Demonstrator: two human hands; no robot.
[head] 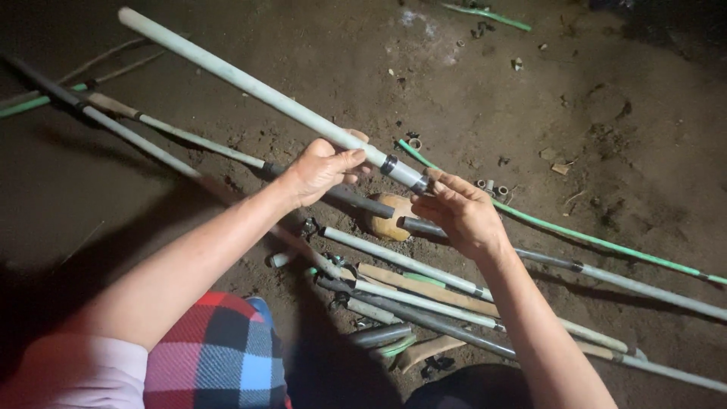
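Risk: pale pipe [250,87] held over dirt floor [530,113] | left hand [322,170] wraps shaft | right hand [458,212] fingers pinch dark-banded end [401,170] | long free end may lever loose, drop onto pipe pile [424,295].

Both bare forearms reach forward from the lower edge of the view and draw toward each other at the middle. The left hand [322,170] sits palm-down with its wrist slightly bent, fingers curled over and thumb pressed in from the near side in a closed grip. The right hand [458,212] is just beside it, a little lower, back of the hand upward, fingertips bunched together and pinching toward the left hand.
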